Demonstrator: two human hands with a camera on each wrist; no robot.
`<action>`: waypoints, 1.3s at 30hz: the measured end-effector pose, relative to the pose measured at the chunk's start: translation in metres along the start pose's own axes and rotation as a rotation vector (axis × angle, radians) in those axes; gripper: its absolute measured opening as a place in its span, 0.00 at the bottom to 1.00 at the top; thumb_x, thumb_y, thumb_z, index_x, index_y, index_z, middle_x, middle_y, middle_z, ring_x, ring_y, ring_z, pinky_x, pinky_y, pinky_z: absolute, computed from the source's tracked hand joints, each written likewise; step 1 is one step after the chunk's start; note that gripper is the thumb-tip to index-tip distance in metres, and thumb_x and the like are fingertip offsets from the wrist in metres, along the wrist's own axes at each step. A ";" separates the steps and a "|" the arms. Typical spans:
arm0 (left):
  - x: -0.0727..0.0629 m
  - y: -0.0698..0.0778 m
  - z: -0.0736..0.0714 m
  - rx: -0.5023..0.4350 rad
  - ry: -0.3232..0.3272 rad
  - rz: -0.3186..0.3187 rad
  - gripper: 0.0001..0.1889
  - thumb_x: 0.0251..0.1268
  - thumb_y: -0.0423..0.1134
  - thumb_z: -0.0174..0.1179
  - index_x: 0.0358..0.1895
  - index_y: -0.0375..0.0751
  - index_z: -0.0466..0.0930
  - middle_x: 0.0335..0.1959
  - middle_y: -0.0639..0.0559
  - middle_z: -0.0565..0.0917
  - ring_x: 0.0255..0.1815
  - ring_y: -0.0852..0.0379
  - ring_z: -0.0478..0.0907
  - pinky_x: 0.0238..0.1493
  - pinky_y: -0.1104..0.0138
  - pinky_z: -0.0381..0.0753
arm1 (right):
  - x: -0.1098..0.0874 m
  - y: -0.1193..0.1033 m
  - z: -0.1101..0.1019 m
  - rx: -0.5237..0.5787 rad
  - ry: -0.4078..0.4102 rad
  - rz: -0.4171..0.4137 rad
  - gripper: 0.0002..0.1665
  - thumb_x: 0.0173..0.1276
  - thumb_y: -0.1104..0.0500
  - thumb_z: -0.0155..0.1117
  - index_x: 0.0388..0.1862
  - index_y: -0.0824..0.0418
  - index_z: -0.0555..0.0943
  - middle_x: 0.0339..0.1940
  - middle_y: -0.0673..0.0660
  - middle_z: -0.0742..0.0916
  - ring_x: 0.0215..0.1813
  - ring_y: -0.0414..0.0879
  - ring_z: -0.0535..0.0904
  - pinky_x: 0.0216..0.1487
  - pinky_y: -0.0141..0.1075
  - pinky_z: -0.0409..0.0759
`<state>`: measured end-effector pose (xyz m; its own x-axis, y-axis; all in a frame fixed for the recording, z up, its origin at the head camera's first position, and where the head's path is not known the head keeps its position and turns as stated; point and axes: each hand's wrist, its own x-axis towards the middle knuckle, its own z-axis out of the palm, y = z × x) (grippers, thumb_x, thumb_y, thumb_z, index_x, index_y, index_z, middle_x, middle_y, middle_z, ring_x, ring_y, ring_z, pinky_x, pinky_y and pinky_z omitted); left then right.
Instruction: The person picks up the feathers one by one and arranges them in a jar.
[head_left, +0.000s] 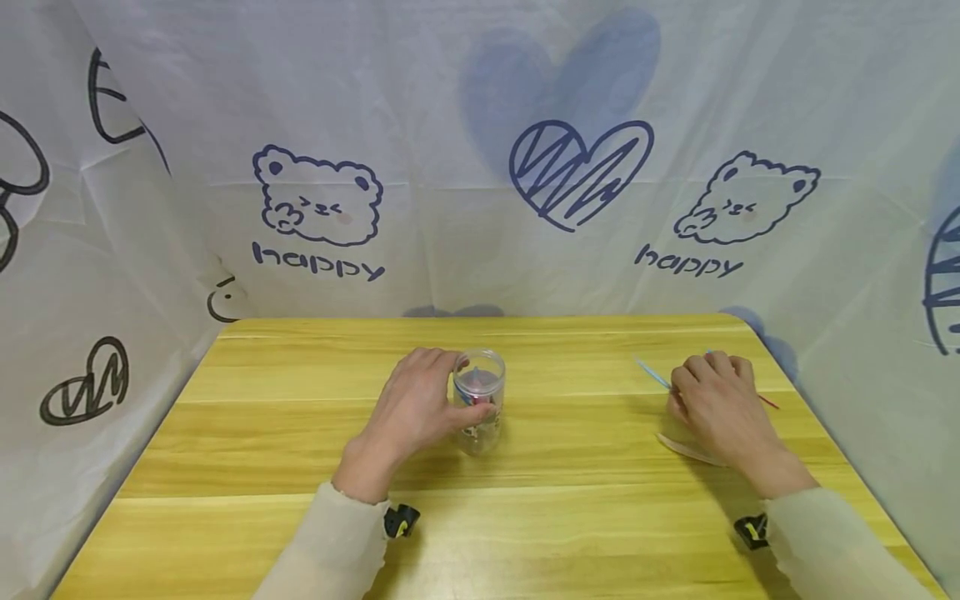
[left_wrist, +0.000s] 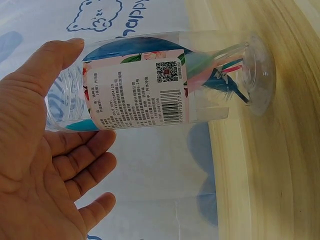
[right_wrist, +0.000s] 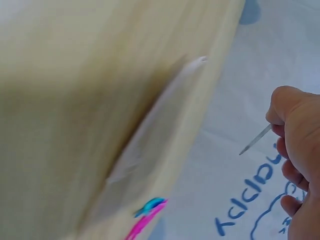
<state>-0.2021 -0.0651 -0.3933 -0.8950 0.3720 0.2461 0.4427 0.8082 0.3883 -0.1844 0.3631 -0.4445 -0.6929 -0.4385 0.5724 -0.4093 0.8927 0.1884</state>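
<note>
Clear jar (head_left: 483, 387) stands upright on the tabletop (head_left: 570, 517), near the middle; left hand (head_left: 416, 400) grips it high, thumb across the near side, fingers behind. Right hand (head_left: 720, 408), off to the right, pinches a thin stick (right_wrist: 256, 140) between thumb and fingertips, remaining fingers curled; the stick's end looks pointed in the right wrist view. Jar probably light, thin-walled plastic: stiff enough to stand, likely to dent under a hard squeeze and to slide on bare smooth wall. Best hold, by judgement, is round the upper body or over the paper label (left_wrist: 137, 92), which should give more friction; a low push seems safer than a high one against tipping. Stick likely stiff, nearly weightless, apt to roll; hold at mid-length. Shapes and textures: jar cylindrical, glossy, with a round foot; slim coloured pieces (left_wrist: 232, 67) inside, one ending in a dark bristly tuft. Beside the right hand, a pale curved strip (head_left: 690, 451) lies flat, material unclear. Also a narrow red piece (head_left: 768, 402) by the knuckles, partly hidden. Tabletop wood-grained, smooth-looking; printed cloth (head_left: 457, 225) behind, softly creased.
</note>
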 end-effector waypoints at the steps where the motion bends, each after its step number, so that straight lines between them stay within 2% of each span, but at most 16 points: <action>1: 0.000 0.000 0.000 0.001 0.000 0.000 0.40 0.54 0.65 0.77 0.63 0.40 0.82 0.58 0.46 0.86 0.64 0.44 0.79 0.75 0.48 0.72 | 0.002 -0.001 -0.001 0.001 0.004 -0.006 0.12 0.71 0.56 0.50 0.30 0.60 0.74 0.33 0.59 0.81 0.44 0.63 0.74 0.50 0.63 0.70; 13: 0.001 0.000 0.000 -0.001 0.004 0.009 0.40 0.54 0.64 0.78 0.63 0.41 0.82 0.57 0.47 0.86 0.62 0.45 0.79 0.72 0.48 0.74 | 0.027 -0.014 -0.012 0.013 0.053 -0.035 0.13 0.71 0.55 0.47 0.30 0.60 0.74 0.32 0.57 0.80 0.41 0.60 0.73 0.48 0.60 0.70; 23: 0.001 0.001 0.000 0.009 0.002 0.012 0.40 0.54 0.65 0.78 0.63 0.41 0.82 0.55 0.48 0.86 0.60 0.46 0.79 0.72 0.49 0.74 | 0.054 -0.035 -0.021 0.067 0.101 -0.043 0.09 0.69 0.57 0.53 0.30 0.60 0.75 0.32 0.57 0.80 0.42 0.60 0.74 0.47 0.58 0.68; 31: 0.001 0.001 -0.001 0.019 0.007 0.030 0.39 0.54 0.64 0.78 0.62 0.40 0.82 0.55 0.47 0.86 0.59 0.46 0.79 0.71 0.49 0.74 | 0.084 -0.058 -0.032 0.113 0.126 -0.063 0.09 0.70 0.58 0.56 0.32 0.61 0.78 0.34 0.57 0.82 0.43 0.60 0.73 0.47 0.55 0.67; 39: 0.001 0.000 -0.002 0.019 0.008 0.034 0.39 0.54 0.64 0.78 0.63 0.40 0.82 0.55 0.47 0.86 0.59 0.46 0.79 0.73 0.49 0.73 | 0.120 -0.090 -0.041 0.207 0.198 -0.095 0.09 0.72 0.57 0.60 0.34 0.61 0.80 0.35 0.56 0.83 0.45 0.59 0.74 0.48 0.55 0.66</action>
<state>-0.2028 -0.0653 -0.3914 -0.8789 0.3959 0.2659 0.4718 0.8038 0.3625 -0.2066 0.2348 -0.3600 -0.5250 -0.4722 0.7080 -0.5933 0.7996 0.0933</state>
